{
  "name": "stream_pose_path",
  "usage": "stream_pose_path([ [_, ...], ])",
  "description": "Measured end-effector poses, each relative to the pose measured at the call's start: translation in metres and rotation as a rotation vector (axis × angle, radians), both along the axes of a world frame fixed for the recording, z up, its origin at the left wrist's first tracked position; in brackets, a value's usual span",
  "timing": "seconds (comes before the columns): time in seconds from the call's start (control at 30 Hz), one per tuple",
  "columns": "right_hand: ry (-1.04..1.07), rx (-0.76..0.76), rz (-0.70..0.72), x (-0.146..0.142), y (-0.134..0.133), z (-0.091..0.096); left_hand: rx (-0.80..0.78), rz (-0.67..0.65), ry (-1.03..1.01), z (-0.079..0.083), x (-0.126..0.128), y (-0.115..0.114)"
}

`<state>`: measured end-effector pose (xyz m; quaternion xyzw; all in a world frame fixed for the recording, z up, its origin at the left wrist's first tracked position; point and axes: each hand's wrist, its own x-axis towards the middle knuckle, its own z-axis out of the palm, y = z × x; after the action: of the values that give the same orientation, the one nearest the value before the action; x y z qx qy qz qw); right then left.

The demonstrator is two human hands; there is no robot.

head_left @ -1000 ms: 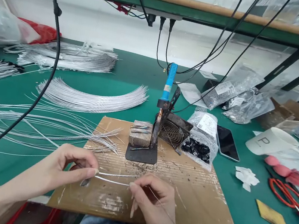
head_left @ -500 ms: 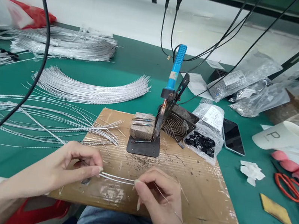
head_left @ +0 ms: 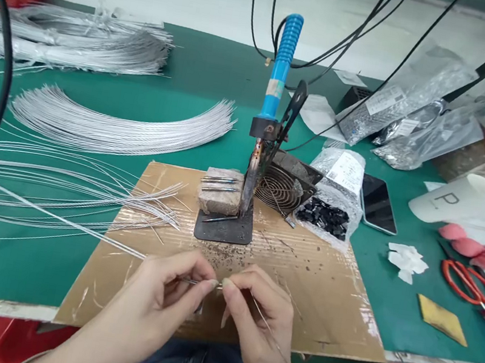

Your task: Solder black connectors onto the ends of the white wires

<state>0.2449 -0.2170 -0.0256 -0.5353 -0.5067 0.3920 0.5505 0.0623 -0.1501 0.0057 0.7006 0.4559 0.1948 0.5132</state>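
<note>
two hands meet at the lower middle of the frame, over a cardboard sheet. the left hand and the right hand each pinch a thin silver wire between thumb and forefinger, fingertips nearly touching. the wire runs from the pinch out to the left edge, across the green table. just above the hands a blue-handled soldering iron stands upright in its stand. a curved wire bundle lies in the upper left. red scissors lie at the right edge.
</note>
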Motion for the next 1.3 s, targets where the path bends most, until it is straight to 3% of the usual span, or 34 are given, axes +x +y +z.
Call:
stream_pose_path([
  [0.2,0.256,-0.171,-0.221,0.001,0.001,0.002,-0.086,0.113,-0.124,-0.003,0.006,0.009],
  [0.4,0.501,-0.249,-0.146,-0.008,0.007,0.003,-0.088,0.172,-0.2,-0.013,0.006,0.011],
  [0.6,0.593,-0.249,-0.066,-0.013,0.009,-0.005,-0.226,0.331,-0.221,0.009,0.021,0.008],
  [0.73,0.651,-0.246,-0.055,-0.013,0.01,-0.01,-0.225,0.377,-0.255,0.012,0.026,0.006],
  [0.93,0.728,-0.271,-0.029,-0.012,0.013,-0.012,-0.153,0.385,-0.25,0.004,0.029,0.004],
  [1.3,0.761,-0.385,-0.075,-0.011,0.016,0.002,-0.024,0.315,-0.176,-0.015,0.02,0.004],
])
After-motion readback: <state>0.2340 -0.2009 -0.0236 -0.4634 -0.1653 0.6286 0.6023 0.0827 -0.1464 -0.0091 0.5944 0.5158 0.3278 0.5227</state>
